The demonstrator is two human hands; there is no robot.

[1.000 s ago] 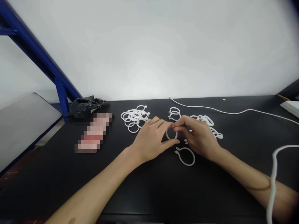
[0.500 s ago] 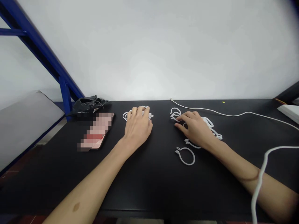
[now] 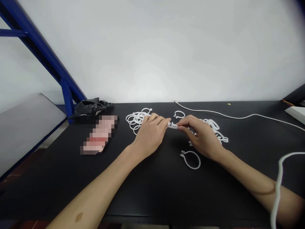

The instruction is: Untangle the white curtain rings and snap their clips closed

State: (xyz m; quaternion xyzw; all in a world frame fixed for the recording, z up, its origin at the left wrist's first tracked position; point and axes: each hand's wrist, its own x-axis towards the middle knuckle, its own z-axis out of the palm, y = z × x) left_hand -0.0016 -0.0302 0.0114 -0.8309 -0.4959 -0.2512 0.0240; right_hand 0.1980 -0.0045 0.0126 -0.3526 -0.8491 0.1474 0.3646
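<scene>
Left of centre, pile of thin white rings [image 3: 139, 118] on black counter [image 3: 152, 190]. My left hand [image 3: 151, 131] next, fingers at held ring's left end; whether gripping, cannot tell. Held ring [image 3: 174, 126] at frame centre: white, slim, nearly edge-on, small raised nubs. My right hand [image 3: 203, 136] pinches its right end.
</scene>
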